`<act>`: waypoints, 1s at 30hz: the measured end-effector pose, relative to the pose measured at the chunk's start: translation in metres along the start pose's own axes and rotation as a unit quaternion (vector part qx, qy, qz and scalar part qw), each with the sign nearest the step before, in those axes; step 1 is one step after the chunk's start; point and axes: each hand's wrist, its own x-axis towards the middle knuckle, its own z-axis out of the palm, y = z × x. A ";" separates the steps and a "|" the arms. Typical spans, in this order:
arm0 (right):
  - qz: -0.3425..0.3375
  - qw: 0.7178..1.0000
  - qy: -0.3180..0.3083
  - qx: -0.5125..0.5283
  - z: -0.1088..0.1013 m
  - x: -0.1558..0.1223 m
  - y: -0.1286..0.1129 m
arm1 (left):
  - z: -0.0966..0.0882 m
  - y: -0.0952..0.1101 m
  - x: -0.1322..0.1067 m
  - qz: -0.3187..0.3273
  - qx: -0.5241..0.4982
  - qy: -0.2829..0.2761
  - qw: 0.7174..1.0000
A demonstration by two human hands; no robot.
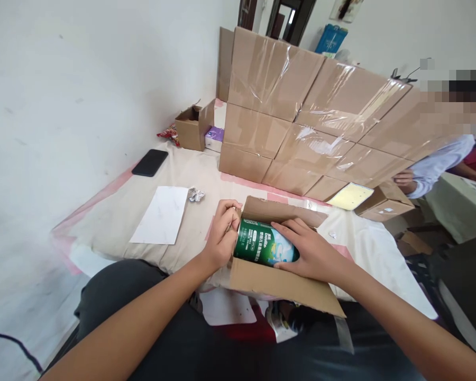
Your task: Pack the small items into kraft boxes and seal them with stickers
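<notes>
In the carton [287, 286], the likely rigid can [256, 243] is clasped, sensibly, round its barrel by the right hand [311, 250]; left hand [222, 235] curled, hold unclear.

On my screen I see the can [262, 243] as green, with white writing and a pale blue patch; the carton [285, 283] around it is brown. From the can, the phone [149, 162] at ten o'clock is black, the paper [351, 196] at two o'clock pale yellow, the cloth [194, 166] cream with pink borders.
</notes>
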 end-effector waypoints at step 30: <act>-0.076 0.889 0.364 0.266 0.009 -0.024 0.024 | -0.010 -0.010 0.000 0.027 0.083 -0.018 0.996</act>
